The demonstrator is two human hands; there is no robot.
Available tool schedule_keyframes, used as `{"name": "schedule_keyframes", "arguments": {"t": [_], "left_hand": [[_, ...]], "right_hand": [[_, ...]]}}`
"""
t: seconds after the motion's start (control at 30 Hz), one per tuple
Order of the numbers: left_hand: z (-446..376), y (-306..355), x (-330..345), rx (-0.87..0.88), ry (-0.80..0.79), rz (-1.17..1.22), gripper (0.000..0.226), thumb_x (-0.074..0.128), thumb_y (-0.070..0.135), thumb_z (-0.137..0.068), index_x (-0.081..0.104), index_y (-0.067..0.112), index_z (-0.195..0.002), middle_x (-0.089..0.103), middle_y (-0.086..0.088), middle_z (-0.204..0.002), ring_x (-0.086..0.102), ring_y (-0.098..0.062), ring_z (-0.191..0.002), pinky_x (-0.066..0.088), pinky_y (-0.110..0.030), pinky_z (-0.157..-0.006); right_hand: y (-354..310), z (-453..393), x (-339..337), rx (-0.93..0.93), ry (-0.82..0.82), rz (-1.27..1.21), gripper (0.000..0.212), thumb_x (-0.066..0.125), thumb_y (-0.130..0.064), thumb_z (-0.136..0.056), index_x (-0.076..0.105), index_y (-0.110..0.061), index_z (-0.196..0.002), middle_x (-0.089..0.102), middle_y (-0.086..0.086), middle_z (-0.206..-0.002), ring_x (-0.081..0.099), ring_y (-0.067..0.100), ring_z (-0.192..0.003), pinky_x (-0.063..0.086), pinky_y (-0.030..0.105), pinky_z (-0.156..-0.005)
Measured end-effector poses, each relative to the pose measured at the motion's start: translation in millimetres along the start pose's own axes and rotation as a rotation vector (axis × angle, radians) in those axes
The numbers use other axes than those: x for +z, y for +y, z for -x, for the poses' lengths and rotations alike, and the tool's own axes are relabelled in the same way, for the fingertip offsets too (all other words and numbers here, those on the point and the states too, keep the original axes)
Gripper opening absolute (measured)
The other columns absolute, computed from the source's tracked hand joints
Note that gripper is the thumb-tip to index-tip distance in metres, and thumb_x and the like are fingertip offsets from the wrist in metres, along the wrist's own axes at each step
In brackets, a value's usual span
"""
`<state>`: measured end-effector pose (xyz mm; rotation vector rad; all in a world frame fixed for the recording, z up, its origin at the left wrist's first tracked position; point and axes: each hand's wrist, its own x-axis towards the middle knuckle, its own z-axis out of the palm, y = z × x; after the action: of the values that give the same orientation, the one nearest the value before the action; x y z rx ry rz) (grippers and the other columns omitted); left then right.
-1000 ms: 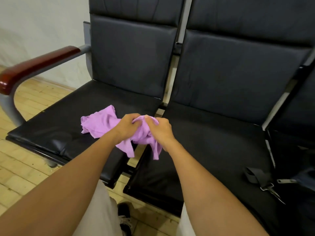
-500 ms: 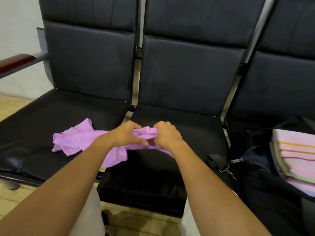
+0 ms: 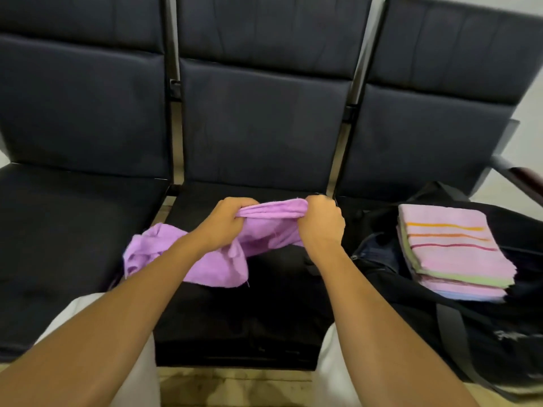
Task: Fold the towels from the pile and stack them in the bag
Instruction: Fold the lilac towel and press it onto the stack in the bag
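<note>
A purple towel (image 3: 235, 254) stretches at centre frame over the middle seat (image 3: 235, 327) of a dark bench, its top edge pulled taut between our two fists. Our left hand (image 3: 226, 223) is clenched on the cloth's left end, our right hand (image 3: 321, 223) clenched on its right end; the slack hangs below and trails lower left onto the neighbouring seat. At right, a stack of folded towels (image 3: 452, 254), pink with orange and red stripes on top, sits in an open black bag (image 3: 484, 333). Compared with half a second ago, our hands are farther apart and the towel's edge is drawn out straighter, while the bag and stack lie fuller in frame.
</note>
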<state>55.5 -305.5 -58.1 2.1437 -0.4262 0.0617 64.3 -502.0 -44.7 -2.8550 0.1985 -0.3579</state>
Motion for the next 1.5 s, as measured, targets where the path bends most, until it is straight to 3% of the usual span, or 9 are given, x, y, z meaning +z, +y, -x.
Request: {"name": "schedule_keyframes", "arguments": {"t": [0.17, 0.27, 0.43, 0.63, 0.93, 1.07, 1.2, 1.4, 1.5], "left_hand": [[13, 9, -14, -0.069, -0.152, -0.105, 0.010, 0.065, 0.012, -0.088, 0.068, 0.021, -0.084, 0.065, 0.006, -0.079, 0.060, -0.005, -0.073, 0.044, -0.022, -0.066], [20, 25, -33, -0.110, -0.309, -0.315, 0.020, 0.075, 0.037, -0.081, 0.065, 0.020, -0.076, 0.063, 0.005, -0.074, 0.060, -0.009, -0.069, 0.048, -0.024, -0.061], [21, 66, -77, -0.033, -0.245, -0.726, 0.016, 0.059, 0.026, -0.090, 0.061, 0.022, -0.074, 0.065, -0.001, -0.077, 0.062, -0.023, -0.070, 0.055, -0.045, -0.070], [29, 135, -128, 0.059, -0.112, -0.607, 0.031, 0.050, -0.006, -0.085, 0.057, 0.017, -0.066, 0.066, -0.010, -0.076, 0.062, -0.025, -0.074, 0.049, -0.037, -0.068], [51, 208, -196, 0.189, 0.009, -0.725, 0.030, 0.046, -0.009, -0.082, 0.054, 0.020, -0.075, 0.062, -0.003, -0.085, 0.059, -0.027, -0.084, 0.048, -0.041, -0.074], [65, 236, -213, 0.150, 0.034, -0.709, 0.027, 0.043, -0.010, -0.082, 0.052, 0.015, -0.076, 0.056, 0.000, -0.080, 0.052, -0.019, -0.076, 0.040, -0.028, -0.064], [73, 252, -232, 0.156, 0.063, -0.699, 0.032, 0.043, -0.009, -0.079, 0.043, 0.021, -0.067, 0.053, 0.000, -0.075, 0.051, -0.023, -0.075, 0.040, -0.035, -0.067], [79, 280, -237, 0.172, 0.083, -0.672, 0.021, 0.056, 0.009, -0.091, 0.053, 0.009, -0.071, 0.056, -0.004, -0.072, 0.052, -0.020, -0.069, 0.039, -0.027, -0.059], [81, 291, -239, 0.181, 0.081, -0.657, 0.042, 0.075, 0.042, -0.081, 0.059, 0.003, -0.074, 0.060, -0.005, -0.067, 0.052, -0.016, -0.059, 0.042, -0.031, -0.056]], "right_hand": [[13, 12, -11, -0.071, -0.031, -0.003, 0.012, 0.061, -0.009, -0.095, 0.068, -0.008, -0.103, 0.052, 0.009, -0.117, 0.058, 0.024, -0.102, 0.057, 0.037, -0.083], [15, 23, -27, -0.146, -0.038, -0.106, 0.012, 0.062, -0.009, -0.093, 0.063, -0.008, -0.105, 0.051, 0.007, -0.114, 0.056, 0.022, -0.098, 0.055, 0.034, -0.082], [9, 32, -79, -0.200, -0.062, -0.103, 0.014, 0.050, -0.003, -0.094, 0.061, -0.008, -0.089, 0.064, 0.012, -0.093, 0.062, 0.029, -0.084, 0.055, 0.039, -0.072], [-17, 32, -155, -0.204, 0.047, -0.289, 0.022, 0.040, 0.000, -0.089, 0.061, -0.003, -0.080, 0.062, 0.013, -0.080, 0.060, 0.033, -0.075, 0.055, 0.044, -0.067], [-47, 50, -253, -0.313, 0.167, -0.452, 0.024, 0.041, -0.001, -0.085, 0.045, -0.012, -0.064, 0.055, 0.010, -0.070, 0.047, 0.025, -0.062, 0.034, 0.032, -0.052], [-47, 59, -291, -0.446, 0.101, -0.407, 0.035, 0.056, -0.023, -0.091, 0.042, -0.014, -0.060, 0.046, 0.002, -0.060, 0.038, 0.018, -0.056, 0.035, 0.030, -0.054], [-42, 67, -317, -0.516, -0.014, -0.329, 0.059, 0.072, -0.062, -0.076, 0.046, -0.012, -0.063, 0.045, 0.002, -0.057, 0.038, 0.016, -0.051, 0.032, 0.030, -0.050], [-44, 70, -348, -0.492, 0.235, 0.085, 0.009, 0.059, -0.017, -0.085, 0.052, -0.017, -0.080, 0.050, -0.002, -0.071, 0.055, 0.026, -0.073, 0.037, 0.031, -0.057], [-44, 69, -351, -0.446, 0.383, 0.115, 0.018, 0.049, -0.003, -0.086, 0.053, -0.016, -0.097, 0.048, 0.001, -0.080, 0.048, 0.027, -0.077, 0.036, 0.036, -0.064]]}}
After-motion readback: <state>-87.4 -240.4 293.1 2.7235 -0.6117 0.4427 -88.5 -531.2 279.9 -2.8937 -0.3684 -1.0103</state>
